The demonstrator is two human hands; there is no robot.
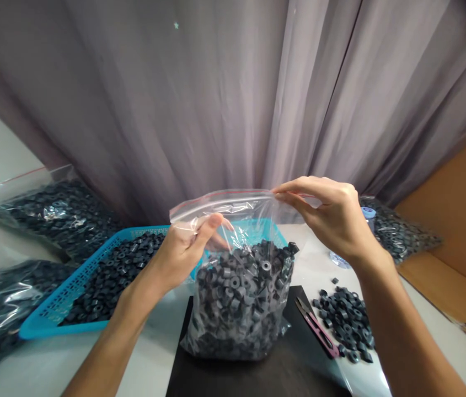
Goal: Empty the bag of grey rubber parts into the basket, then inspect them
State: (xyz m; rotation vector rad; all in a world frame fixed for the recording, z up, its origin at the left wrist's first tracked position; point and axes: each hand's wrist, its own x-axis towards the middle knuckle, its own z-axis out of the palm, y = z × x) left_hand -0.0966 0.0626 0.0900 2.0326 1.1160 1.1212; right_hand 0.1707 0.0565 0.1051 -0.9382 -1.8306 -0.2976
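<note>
A clear zip bag full of small dark grey ring-shaped pieces stands upright on a black mat. Its red-lined top edge is pulled up and stretched between my hands. My left hand grips the upper left side of the bag, thumb in front and some fingers seen through the plastic. With thumb and fingertips, my right hand pinches the top right corner by the seal. Pink-handled thread snips lie on the mat's right edge, below my right hand.
A blue plastic basket of the same pieces stands left and behind. Filled clear bags crowd the far left. Right of the mat is a loose pile; beyond it are a blue-capped bottle and another filled bag. A grey curtain hangs behind.
</note>
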